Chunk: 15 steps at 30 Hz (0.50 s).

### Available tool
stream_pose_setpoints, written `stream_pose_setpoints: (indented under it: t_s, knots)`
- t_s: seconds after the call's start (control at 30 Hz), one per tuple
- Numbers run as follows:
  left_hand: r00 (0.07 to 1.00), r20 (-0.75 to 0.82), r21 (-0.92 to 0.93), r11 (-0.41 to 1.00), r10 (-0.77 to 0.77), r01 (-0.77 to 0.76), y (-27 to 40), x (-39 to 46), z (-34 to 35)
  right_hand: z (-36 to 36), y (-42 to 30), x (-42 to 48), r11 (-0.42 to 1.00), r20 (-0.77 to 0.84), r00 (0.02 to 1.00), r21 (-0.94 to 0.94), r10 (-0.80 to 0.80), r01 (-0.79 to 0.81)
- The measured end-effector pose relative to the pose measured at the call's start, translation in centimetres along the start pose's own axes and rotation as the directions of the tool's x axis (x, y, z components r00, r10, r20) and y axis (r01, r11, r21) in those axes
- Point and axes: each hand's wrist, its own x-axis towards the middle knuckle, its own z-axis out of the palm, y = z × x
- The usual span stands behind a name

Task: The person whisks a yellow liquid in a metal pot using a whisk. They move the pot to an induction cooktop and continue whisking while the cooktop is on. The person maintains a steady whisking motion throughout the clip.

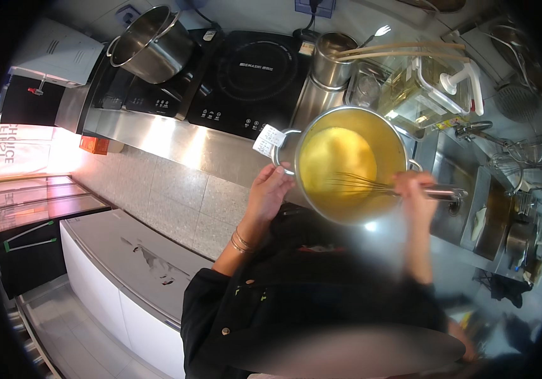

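Note:
A large steel stockpot [387,125] sits before me, with yellow liquid [332,151] in the bottom. My left hand [271,189] grips the loop handle [278,151] at the pot's left side, where white paper labels [270,139] bearing writing hang. In my right hand [415,194], over the pot's right rim, is the handle of a wire whisk [365,184]. The whisk's wires reach into the pot; how deep they sit in the liquid I cannot tell. My right hand is slightly blurred.
Behind the pot is a black induction cooktop [256,71], with another steel pot [157,52] to its left. Wooden chopsticks [403,49] lie across a steel canister [332,64]. A pump container of yellowish liquid [427,94] stands by the sink [451,170]. A white-fronted cabinet [109,293] lies lower left.

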Motion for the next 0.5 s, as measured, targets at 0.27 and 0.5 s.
stream_pose_setpoints:
  t_s: [0.27, 0.5]
  knots:
    - [1.000, 0.006, -0.034, 0.999, 0.017, -0.017, -0.1, -0.4, 1.6, -3.8, -1.9, 0.1, 0.877, -0.264, 0.964, -0.455, 0.029, -0.151]
    - [0.996, -0.079, -0.010, 0.999, 0.033, -0.034, -0.6, -0.3, 1.4, -6.0, -0.4, 1.2, 0.871, -0.370, 0.853, -0.183, 0.368, -0.456]
